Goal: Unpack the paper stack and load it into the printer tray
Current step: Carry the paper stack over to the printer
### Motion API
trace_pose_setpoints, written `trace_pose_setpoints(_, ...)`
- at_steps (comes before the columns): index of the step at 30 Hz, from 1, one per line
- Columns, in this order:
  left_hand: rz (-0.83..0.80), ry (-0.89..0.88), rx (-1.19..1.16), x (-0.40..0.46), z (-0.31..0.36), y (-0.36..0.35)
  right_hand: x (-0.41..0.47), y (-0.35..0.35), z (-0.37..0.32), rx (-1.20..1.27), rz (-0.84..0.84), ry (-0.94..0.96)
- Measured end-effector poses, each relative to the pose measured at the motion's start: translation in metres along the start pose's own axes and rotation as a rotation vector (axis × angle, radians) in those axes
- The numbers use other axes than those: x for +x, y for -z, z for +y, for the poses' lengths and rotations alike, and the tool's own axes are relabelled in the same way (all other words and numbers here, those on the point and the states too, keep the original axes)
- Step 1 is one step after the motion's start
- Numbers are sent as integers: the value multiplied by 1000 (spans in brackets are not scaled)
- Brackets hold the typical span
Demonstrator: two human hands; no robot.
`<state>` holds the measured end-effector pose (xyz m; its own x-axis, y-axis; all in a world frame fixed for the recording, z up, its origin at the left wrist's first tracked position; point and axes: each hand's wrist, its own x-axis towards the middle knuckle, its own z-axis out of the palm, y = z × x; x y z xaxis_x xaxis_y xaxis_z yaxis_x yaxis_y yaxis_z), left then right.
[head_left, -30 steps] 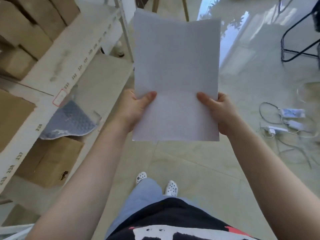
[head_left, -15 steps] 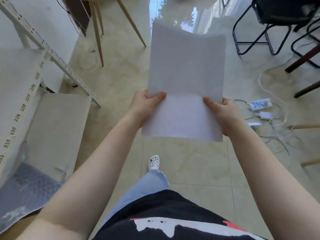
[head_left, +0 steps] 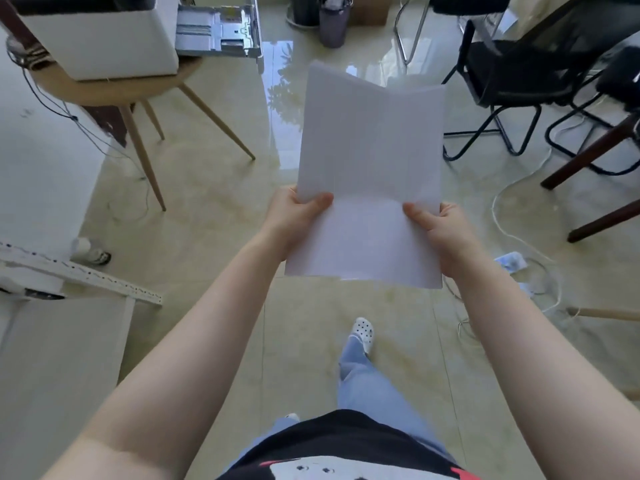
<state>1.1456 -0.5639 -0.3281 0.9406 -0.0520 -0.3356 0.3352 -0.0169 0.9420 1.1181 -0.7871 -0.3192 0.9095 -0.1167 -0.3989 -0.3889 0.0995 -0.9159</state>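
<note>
I hold a white paper stack (head_left: 370,168) out in front of me, its far edge sagging in the middle. My left hand (head_left: 294,213) grips its left edge with the thumb on top. My right hand (head_left: 440,230) grips the right edge the same way. At the top left a white printer (head_left: 100,39) stands on a round wooden table (head_left: 114,88). Its grey paper tray (head_left: 221,29) is pulled out to the right and sticks out past the table, open, with no paper visible inside.
Black chairs (head_left: 526,71) stand at the upper right, with dark table legs (head_left: 588,157) beside them. White cables and a power strip (head_left: 512,261) lie on the tiled floor at the right. A white shelf rail (head_left: 79,271) juts in from the left. A dark bottle (head_left: 334,22) stands ahead.
The view has turned away from the shelves with cardboard boxes toward the room; the printer and its open tray have come into sight. Both hands keep the same grip on the paper.
</note>
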Motion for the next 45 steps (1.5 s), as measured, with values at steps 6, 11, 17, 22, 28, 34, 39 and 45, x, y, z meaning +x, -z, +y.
trace_pose_setpoints(6, 58, 26, 6, 120, 48, -44, 135, 32, -60, -27, -47, -8)
trace_pose_setpoints(11, 95, 12, -12, 208, 91, -65, 229, 43, -113, -46, -80, 11)
trace_pose_setpoints(17, 104, -9, -16, 323, 125, -80, 345, 47, -157, -67, -79, 4)
trace_pose_setpoints(22, 54, 10, -46, 427, 152, -89, 437, 45, -192, -86, -36, -4)
trace_pose_setpoints(28, 37, -5, -37, 535, 192, -90, 531, 36, -244, -82, -30, 0)
trace_pose_setpoints(34, 97, 4, -55, 630, 225, -85, 637, 20, -288, -102, -98, -10)
trace_pose_setpoints(39, 223, 36, -65, 711, 247, -82, 739, 4, -321, -128, -178, -28)
trace_pose_setpoints(45, 355, 71, -82, 789, 275, -71, 845, -24, -365, -179, -317, -70)
